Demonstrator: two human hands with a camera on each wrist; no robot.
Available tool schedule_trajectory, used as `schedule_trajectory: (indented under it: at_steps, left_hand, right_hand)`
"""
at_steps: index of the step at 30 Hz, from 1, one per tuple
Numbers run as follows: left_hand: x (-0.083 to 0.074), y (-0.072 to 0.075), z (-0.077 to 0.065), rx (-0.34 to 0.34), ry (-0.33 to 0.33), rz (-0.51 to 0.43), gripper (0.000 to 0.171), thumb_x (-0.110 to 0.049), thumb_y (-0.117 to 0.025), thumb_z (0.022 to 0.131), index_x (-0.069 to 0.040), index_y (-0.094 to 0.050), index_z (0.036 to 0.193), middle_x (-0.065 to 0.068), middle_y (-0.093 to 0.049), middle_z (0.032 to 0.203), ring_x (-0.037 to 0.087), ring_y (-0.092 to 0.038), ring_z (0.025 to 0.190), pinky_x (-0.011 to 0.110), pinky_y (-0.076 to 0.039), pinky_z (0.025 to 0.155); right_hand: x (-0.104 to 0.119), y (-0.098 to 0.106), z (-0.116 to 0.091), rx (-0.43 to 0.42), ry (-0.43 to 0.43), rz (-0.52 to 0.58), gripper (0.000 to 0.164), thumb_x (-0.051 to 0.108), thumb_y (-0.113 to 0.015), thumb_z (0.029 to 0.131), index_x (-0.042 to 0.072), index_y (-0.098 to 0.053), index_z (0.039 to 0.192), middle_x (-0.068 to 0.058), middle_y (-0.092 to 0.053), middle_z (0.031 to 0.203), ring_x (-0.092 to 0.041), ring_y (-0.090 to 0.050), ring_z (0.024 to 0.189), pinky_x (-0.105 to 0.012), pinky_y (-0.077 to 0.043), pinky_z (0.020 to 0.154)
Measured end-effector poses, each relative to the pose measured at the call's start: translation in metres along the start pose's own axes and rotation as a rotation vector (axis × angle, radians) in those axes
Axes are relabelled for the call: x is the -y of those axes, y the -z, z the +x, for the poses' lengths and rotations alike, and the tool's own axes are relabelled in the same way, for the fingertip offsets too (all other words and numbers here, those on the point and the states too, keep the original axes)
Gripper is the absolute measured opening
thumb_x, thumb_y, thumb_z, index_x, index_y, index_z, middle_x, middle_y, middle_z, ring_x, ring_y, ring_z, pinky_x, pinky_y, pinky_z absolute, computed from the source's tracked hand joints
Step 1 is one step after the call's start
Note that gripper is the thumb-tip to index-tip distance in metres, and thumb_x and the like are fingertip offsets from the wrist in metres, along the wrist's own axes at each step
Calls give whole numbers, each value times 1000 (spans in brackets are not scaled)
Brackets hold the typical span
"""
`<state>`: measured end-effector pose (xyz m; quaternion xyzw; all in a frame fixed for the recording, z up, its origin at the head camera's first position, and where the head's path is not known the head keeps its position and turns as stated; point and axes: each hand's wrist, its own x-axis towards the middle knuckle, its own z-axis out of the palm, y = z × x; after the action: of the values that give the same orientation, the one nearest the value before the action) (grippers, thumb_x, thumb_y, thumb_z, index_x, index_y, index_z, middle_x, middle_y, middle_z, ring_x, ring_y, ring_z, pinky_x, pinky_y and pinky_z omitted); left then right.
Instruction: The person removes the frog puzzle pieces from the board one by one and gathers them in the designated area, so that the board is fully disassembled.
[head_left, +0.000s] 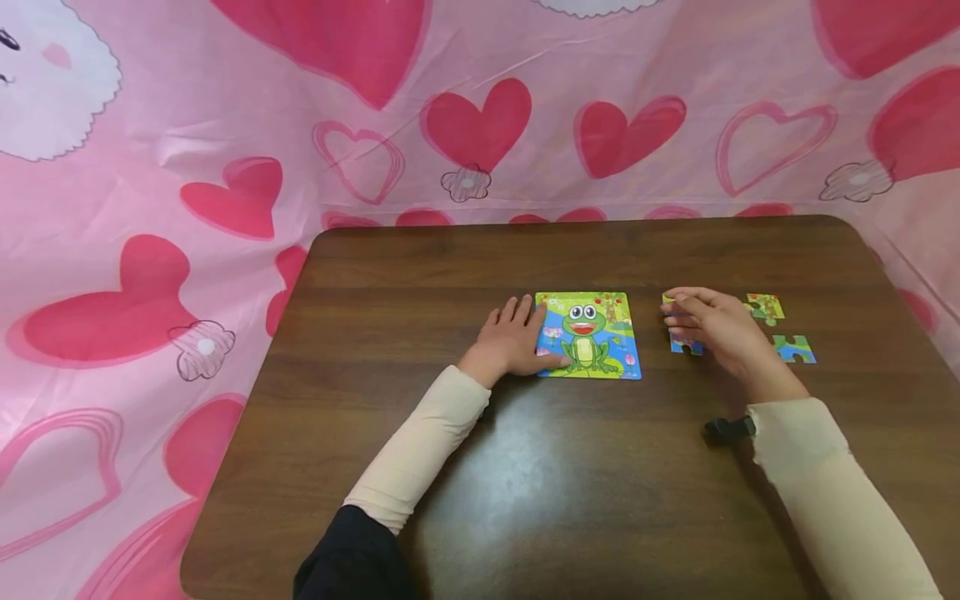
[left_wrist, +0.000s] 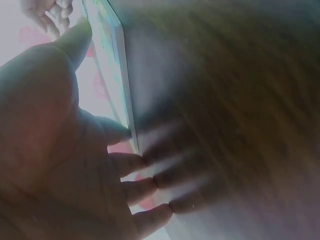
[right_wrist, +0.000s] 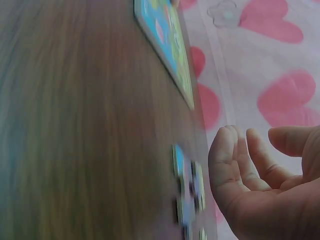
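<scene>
1. The frog board (head_left: 592, 333) lies flat on the tabletop (head_left: 570, 467).
2. At the frog board's left edge, the left hand (head_left: 510, 343) rests with fingers straight and spread, thumb over its near left corner, gripping nothing.
3. Right of the frog board, the right hand (head_left: 726, 332) hovers above loose puzzle pieces (head_left: 797, 352), fingers loosely bent, parted from the thumb, and empty.

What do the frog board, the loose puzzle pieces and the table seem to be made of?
Frog board: perhaps wood or thick card with a printed face; the wrist views show its pale, thick edge. Loose puzzle pieces: likely similar, printed, with visible thickness. Table: wood or imitation laminate, slightly glossy; brown grain and soft glare show.
</scene>
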<state>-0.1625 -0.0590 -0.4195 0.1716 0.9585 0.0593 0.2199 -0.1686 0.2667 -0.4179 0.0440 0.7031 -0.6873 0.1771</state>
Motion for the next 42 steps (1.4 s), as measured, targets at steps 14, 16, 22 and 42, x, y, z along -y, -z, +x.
schedule_trajectory:
  at_steps: [14,16,22,42]
  left_hand:
    - [7,-1,-9,36,-41,21,109,-76,-57,88,-21,-2,165,5,1,173,29,-1,160,51,-12,128]
    - [8,-1,-9,36,-46,26,109,-75,-57,88,-21,-1,165,5,1,173,29,-1,160,51,-12,128]
    - [9,-2,-8,33,-49,26,109,-75,-58,87,-22,-3,165,4,0,173,28,-2,160,50,-13,128]
    - [7,-4,-6,31,-35,35,112,-76,-61,85,-22,-4,165,4,0,173,29,-2,160,51,-13,128]
  right_hand:
    - [4,-49,13,26,-18,-128,49,32,-48,108,-5,-46,140,11,-71,100,-5,-69,87,-21,-59,79]
    - [4,-56,16,35,-24,-138,50,32,-48,108,-6,-44,142,10,-70,101,-5,-69,87,-21,-59,79]
    - [1,-73,23,74,-35,-161,49,29,-46,109,-5,-45,144,1,-70,110,-7,-69,86,-23,-60,79]
    - [-5,-107,29,165,-35,-243,42,27,-48,109,-2,-54,139,-20,-67,126,-9,-67,79,-25,-61,75]
